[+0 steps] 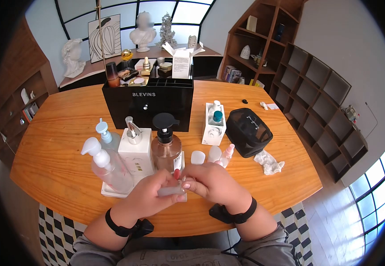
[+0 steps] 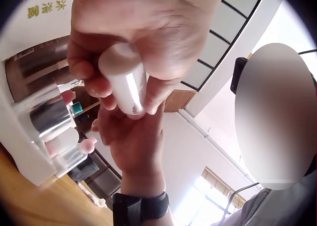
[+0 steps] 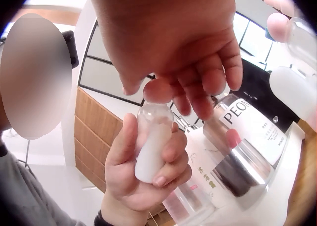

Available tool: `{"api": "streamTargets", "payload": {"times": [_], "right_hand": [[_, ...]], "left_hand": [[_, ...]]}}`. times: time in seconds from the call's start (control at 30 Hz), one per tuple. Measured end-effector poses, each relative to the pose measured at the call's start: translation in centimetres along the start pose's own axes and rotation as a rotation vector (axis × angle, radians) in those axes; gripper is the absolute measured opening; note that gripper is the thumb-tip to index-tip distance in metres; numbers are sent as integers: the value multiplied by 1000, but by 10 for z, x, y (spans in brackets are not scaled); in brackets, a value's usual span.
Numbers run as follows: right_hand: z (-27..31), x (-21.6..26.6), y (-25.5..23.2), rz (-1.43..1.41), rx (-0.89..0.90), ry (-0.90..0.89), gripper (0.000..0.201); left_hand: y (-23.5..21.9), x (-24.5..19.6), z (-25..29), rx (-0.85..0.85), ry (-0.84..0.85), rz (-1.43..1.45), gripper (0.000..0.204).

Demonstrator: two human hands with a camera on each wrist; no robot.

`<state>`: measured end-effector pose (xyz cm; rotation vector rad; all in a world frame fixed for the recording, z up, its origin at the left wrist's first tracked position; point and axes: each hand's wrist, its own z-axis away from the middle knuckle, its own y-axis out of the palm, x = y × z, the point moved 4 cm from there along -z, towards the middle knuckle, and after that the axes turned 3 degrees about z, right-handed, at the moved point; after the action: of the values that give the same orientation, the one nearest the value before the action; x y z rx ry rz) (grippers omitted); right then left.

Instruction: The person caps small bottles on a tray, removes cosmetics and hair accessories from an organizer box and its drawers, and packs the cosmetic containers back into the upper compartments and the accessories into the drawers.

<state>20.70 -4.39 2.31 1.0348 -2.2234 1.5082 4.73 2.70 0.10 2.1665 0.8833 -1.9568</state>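
My left hand (image 1: 144, 194) holds a small clear bottle (image 3: 152, 151) filled with white liquid, its fingers and thumb wrapped round the body. In the left wrist view the base of this bottle (image 2: 121, 72) faces the camera. At its neck, my right hand (image 1: 219, 182) has thumb and fingers bent round a rounded pinkish top (image 3: 157, 90), partly hidden by the fingers. Just beyond the hands stands a brown pump bottle (image 1: 166, 150) with a black pump head. A small bottle with a pink top (image 1: 228, 155) and white-looking small containers (image 1: 198, 157) are just past the right hand.
On a white tray (image 1: 109, 191) to the left stand a clear pump bottle (image 1: 112, 170), a white square dispenser (image 1: 137, 153) and a blue-topped bottle (image 1: 105, 135). Behind is a black organizer (image 1: 148, 108). A white box (image 1: 214, 131), black mesh pouch (image 1: 249, 133) and crumpled tissue (image 1: 270, 163) lie right.
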Motion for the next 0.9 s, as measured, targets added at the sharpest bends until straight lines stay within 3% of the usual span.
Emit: {"api": "streamTargets", "payload": {"times": [0.03, 0.1, 0.13, 0.23, 0.3, 0.43, 0.5, 0.53, 0.6, 0.73, 0.8, 0.83, 0.9], "right_hand": [[-3, 2, 2, 0, 0, -1, 28], [-7, 14, -6, -70, -249, -217, 28], [-6, 14, -6, -68, -248, -220, 28], [-3, 11, -5, -172, -130, -110, 30], [0, 5, -3, -141, 10, 186, 32], [-2, 7, -4, -202, -44, 70, 33], [-3, 9, -2, -176, -133, -145, 33], [-3, 10, -4, -177, -129, -148, 33], [-1, 7, -4, -132, -3, 101, 34], [-1, 9, -5, -194, -6, 127, 31], [-2, 10, -3, -219, -70, -60, 32], [-3, 13, -5, -220, -69, -61, 32], [-2, 11, -6, -125, 35, 149, 33]], "left_hand": [[-2, 0, 0, -47, 7, -23, 30], [-5, 1, -1, -96, 18, -47, 31], [-7, 3, -1, -120, 24, -23, 34], [-5, 6, -2, -132, 68, -21, 38], [-3, 5, -1, -115, 106, -42, 38], [-5, 1, 0, -130, 67, -65, 39], [-6, 1, 0, -151, 50, -59, 39], [-4, -2, 0, -140, 81, -82, 39], [-3, -2, 0, -132, 111, -104, 39], [-4, 3, 0, -133, 105, -117, 39], [-6, 3, 0, -159, 101, -106, 40], [-5, 2, 0, -144, 107, -111, 40], [-3, -3, 1, -131, 113, -116, 39]]}}
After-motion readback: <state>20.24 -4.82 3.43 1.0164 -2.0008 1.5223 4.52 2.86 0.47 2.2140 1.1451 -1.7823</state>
